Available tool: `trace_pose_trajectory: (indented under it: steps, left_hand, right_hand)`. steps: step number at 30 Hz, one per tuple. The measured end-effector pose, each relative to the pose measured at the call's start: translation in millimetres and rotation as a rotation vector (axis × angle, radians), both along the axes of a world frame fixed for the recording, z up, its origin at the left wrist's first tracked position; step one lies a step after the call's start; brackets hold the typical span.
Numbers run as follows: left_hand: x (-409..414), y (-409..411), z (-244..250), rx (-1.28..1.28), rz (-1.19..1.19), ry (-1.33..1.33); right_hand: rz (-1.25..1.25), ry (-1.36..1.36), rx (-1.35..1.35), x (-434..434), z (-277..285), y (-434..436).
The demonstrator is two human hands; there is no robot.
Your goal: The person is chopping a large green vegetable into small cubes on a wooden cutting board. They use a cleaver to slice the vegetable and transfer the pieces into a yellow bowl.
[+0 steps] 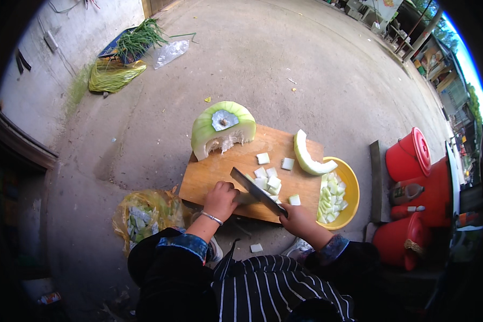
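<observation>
My right hand grips the handle of a cleaver, its blade slanting up and left over a wooden cutting board. Left of the blade, my left hand steadies a pale strip of winter melon, partly hidden by fingers and blade. Cut melon chunks lie in a loose pile just beyond the cleaver. A large winter melon section with its stem end stands at the board's far left corner. A curved melon slice rests at the right edge, its lower tip over a yellow basin.
Melon cubes fill much of the basin. A yellow plastic bag of peelings sits left of the board. One melon chunk lies on the ground near my shoes. Red buckets stand to the right. Green vegetables lie by the wall.
</observation>
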State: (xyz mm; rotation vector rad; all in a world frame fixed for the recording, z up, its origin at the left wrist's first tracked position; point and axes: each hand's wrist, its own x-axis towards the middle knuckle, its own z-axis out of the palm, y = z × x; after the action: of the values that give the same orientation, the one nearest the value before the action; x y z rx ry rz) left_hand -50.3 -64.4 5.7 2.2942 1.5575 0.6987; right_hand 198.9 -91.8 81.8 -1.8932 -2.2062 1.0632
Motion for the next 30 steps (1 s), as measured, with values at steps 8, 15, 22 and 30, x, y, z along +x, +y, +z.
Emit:
trace_pose_trajectory:
  steps: [8, 15, 22, 30]
  left_hand:
    - [8.6, -8.3, 3.6, -0.036, 0.069, -0.028]
    - [10.7, -11.0, -4.8, -0.005, 0.127, 0.029]
    - [11.9, -11.3, -4.5, 0.000, 0.094, -0.017]
    - [14.6, -12.4, -12.9, -0.013, 0.153, -0.030]
  right_hand:
    - [-0.122, 0.111, 0.085, 14.7, -35.3, 12.0]
    - [0.001, 0.076, 0.041, 12.2, 12.4, 8.4]
    - [0.018, 0.038, -0.048, 9.7, -27.8, 13.0]
    - [-0.035, 0.110, 0.093, 4.5, 1.8, 12.8]
